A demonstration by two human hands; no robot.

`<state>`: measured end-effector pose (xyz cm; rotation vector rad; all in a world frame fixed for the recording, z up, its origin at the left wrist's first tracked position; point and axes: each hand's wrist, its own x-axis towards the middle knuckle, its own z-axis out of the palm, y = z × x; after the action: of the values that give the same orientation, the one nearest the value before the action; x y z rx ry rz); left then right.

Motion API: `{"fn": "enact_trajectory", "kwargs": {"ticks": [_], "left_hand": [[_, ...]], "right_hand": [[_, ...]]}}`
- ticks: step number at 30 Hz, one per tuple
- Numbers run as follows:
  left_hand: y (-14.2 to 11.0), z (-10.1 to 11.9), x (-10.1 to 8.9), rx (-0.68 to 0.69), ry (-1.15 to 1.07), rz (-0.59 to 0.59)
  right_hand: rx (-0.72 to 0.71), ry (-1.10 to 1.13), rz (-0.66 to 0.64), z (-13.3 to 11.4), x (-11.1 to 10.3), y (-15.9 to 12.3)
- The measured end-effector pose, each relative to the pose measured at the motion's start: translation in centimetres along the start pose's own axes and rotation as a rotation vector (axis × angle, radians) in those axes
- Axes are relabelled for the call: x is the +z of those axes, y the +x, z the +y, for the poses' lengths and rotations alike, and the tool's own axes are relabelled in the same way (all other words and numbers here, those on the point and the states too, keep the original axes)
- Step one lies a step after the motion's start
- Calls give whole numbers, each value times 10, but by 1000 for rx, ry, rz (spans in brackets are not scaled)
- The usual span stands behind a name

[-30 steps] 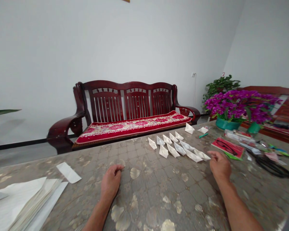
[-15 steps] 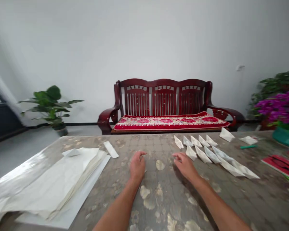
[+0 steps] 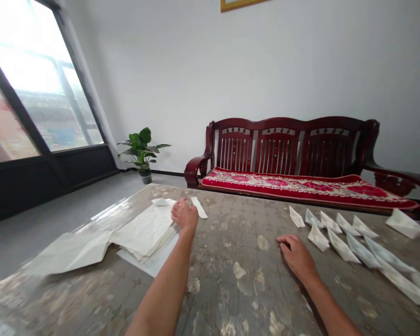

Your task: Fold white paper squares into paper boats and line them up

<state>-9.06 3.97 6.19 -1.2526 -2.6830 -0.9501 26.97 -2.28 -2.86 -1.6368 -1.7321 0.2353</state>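
Note:
My left hand (image 3: 184, 213) is over the right far corner of a stack of white paper sheets (image 3: 143, 228), its fingers bent and slightly apart, with nothing visible in them. Just past it lies a narrow white paper strip (image 3: 199, 207). A small folded paper piece (image 3: 160, 202) rests on the stack's far edge. My right hand (image 3: 296, 254) rests on the table, holding nothing, fingers loosely bent and apart. To its right stand several folded paper boats in rows, the nearest being a white paper boat (image 3: 318, 238).
The patterned table (image 3: 227, 266) spans the foreground. Another creased sheet (image 3: 73, 252) lies left of the stack. Behind the table stands a dark red wooden bench (image 3: 280, 140) with a red floral cushion (image 3: 266, 183). A potted plant (image 3: 142, 151) and a window (image 3: 38, 79) are at left.
The view has turned left. My left hand has moved left from the table's middle to the paper stack. My right hand stays on the table beside the paper boats.

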Motion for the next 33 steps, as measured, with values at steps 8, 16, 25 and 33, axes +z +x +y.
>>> {"fn": "enact_trajectory", "kwargs": {"ticks": [8, 16, 25, 33], "left_hand": [[49, -67, -23, 10, 215, -268], [44, -86, -20, 116, 287, -362], [49, -94, -17, 87, 221, -270], [63, -101, -41, -145, 73, -15]], "right_hand": [[0, -15, 9, 3, 3, 2], [-4, -29, -1, 5, 3, 4], [6, 3, -7, 9, 2, 6], [33, -6, -23, 13, 4, 8]]}}
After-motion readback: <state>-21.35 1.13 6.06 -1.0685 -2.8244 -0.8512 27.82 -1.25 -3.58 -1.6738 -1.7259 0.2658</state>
